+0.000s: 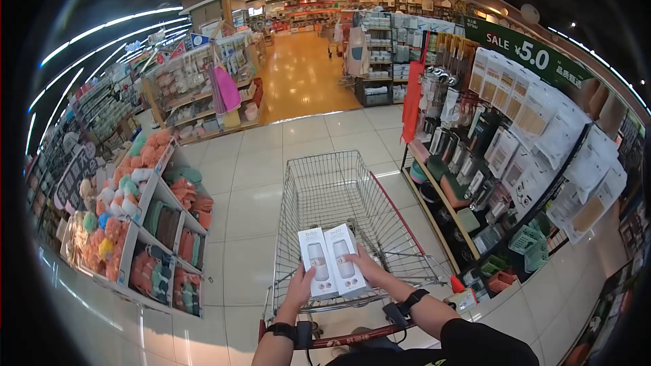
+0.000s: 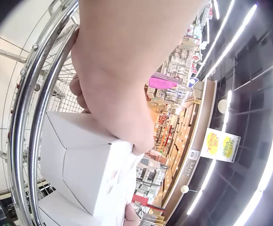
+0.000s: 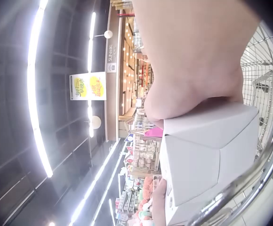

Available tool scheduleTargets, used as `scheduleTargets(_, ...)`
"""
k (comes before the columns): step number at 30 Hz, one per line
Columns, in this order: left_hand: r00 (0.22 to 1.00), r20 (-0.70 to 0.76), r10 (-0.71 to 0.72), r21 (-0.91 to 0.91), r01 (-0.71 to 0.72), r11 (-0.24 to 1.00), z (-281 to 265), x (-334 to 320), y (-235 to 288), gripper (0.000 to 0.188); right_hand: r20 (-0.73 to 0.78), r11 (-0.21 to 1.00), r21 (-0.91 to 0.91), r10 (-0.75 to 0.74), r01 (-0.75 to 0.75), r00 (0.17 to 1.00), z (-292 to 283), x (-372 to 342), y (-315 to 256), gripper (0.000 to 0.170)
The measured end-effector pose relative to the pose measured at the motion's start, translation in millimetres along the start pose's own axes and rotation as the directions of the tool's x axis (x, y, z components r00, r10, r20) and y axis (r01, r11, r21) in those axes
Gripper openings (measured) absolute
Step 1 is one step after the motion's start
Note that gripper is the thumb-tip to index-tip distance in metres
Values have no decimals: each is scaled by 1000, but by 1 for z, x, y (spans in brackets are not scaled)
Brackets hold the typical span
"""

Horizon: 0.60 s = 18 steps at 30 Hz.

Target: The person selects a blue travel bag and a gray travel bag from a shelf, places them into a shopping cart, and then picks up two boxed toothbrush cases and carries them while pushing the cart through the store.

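Note:
Two white boxes with a bottle pictured on the front are held side by side above the near end of a metal shopping cart (image 1: 319, 183). My left hand (image 1: 299, 287) grips the left box (image 1: 317, 263) by its outer side, thumb on the front. The right box (image 1: 346, 261) is gripped by my right hand (image 1: 369, 270), its thumb also on the front. In the left wrist view my left hand (image 2: 122, 108) wraps the edge of a white box (image 2: 75, 160). The right wrist view has my right hand (image 3: 193, 89) around a box (image 3: 207, 155), fingers mostly hidden beneath.
The cart's red handle (image 1: 359, 335) lies close to my body. A bin shelf of plush items (image 1: 146, 190) stands at left, and a rack of hanging packaged goods (image 1: 515, 115) under a sale sign (image 1: 529, 54) at right. Tiled floor (image 1: 254, 163) leads to a shop entrance.

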<state>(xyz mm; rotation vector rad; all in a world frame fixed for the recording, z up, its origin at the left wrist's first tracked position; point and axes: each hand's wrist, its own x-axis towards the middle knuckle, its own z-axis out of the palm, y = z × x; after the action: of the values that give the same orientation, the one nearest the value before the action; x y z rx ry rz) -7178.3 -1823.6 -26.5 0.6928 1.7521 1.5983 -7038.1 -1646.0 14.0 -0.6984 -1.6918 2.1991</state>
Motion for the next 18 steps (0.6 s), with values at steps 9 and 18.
scheduleTargets(9,1000,-21,18,166,-14,986,-18,127,43,49,-41,963,-270,-21,9,999,-15,127,-56,68)
scheduleTargets(18,1000,17,-4,151,2,988,-43,282,39,55,-61,935,-347,-100,73,993,-43,257,-75,77)
